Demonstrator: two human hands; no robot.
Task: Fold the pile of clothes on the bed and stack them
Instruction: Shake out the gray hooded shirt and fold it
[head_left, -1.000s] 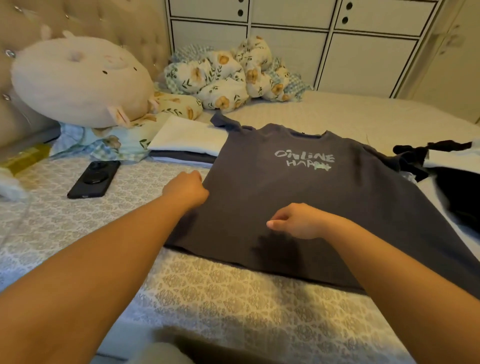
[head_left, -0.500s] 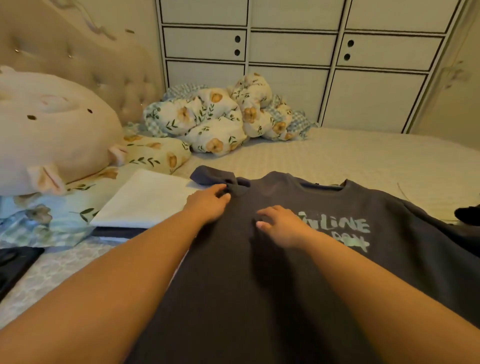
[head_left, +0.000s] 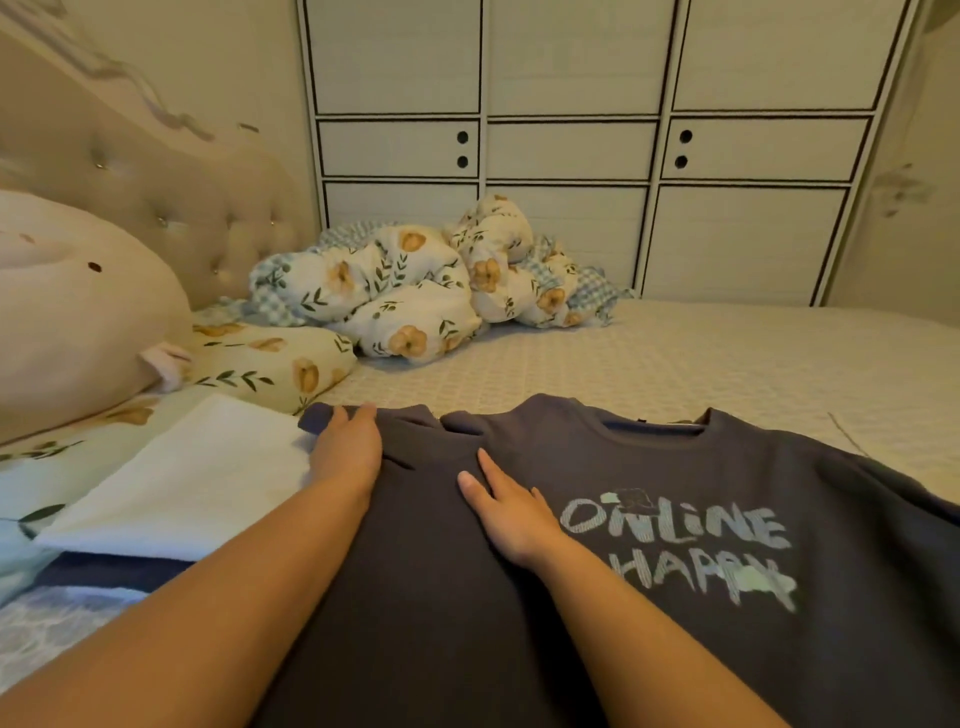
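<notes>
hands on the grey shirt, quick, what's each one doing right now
Left hand: open, fingers flat on the grey t-shirt at its left sleeve.
Right hand: open, fingers straight, pressing the shirt's chest; holding nothing.

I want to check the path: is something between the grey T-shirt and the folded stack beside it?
Nothing visible. The grey T-shirt lies right next to the folded stack, and both the left hand and right hand already rest flat on it.
</notes>
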